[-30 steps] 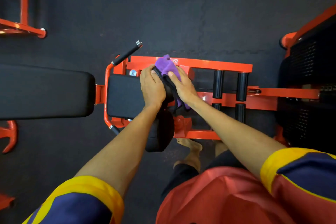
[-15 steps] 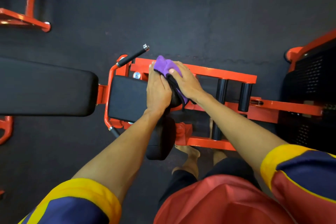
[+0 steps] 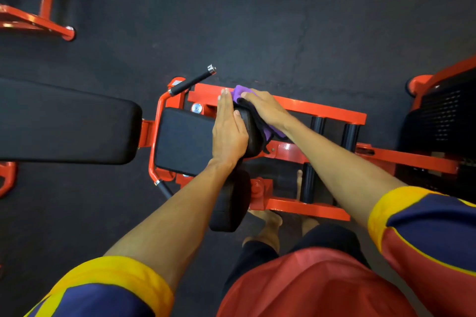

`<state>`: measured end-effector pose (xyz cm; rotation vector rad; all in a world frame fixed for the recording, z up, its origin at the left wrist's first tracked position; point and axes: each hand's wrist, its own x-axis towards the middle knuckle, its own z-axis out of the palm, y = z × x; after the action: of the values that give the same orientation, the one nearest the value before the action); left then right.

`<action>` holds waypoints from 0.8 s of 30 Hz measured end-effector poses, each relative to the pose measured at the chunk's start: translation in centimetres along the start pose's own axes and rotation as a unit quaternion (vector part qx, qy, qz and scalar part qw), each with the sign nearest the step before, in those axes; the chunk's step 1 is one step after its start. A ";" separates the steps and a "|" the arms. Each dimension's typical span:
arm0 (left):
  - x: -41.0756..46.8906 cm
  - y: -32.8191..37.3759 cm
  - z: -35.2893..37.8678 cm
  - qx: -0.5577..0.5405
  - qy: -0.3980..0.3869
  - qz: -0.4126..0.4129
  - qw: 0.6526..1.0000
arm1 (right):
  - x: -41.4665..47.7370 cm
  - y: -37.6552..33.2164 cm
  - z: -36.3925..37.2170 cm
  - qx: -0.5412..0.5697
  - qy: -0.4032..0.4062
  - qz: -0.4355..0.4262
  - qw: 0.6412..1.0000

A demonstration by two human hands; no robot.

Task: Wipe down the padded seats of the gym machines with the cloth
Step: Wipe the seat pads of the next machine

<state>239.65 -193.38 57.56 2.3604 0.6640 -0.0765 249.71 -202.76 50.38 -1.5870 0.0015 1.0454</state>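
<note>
Left hand (image 3: 228, 134): flat, fingers straight and together, pressed against the side of the roller pad (image 3: 251, 136).
Right hand (image 3: 266, 110): fingers curled over the cloth (image 3: 240, 90), holding it on the pad's other side.
Cloth position: purple, draped over the roller pad, just beside the seat pad (image 3: 184, 140) and above the orange frame (image 3: 322, 108).

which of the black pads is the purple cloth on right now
The upper rounded black pad against the left hand: the right hand holds the purple cloth on it. The square seat pad, long bench pad and lower rounded pad are bare.
</note>
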 end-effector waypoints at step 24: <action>-0.3 0.4 0.0 0.014 0.051 0.028 0.998 | -3.4 2.7 2.7 0.097 0.145 0.069 0.982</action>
<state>239.61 -193.75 57.86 2.4211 0.6484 0.0605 244.65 -203.29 50.53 -1.5630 0.4054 0.8813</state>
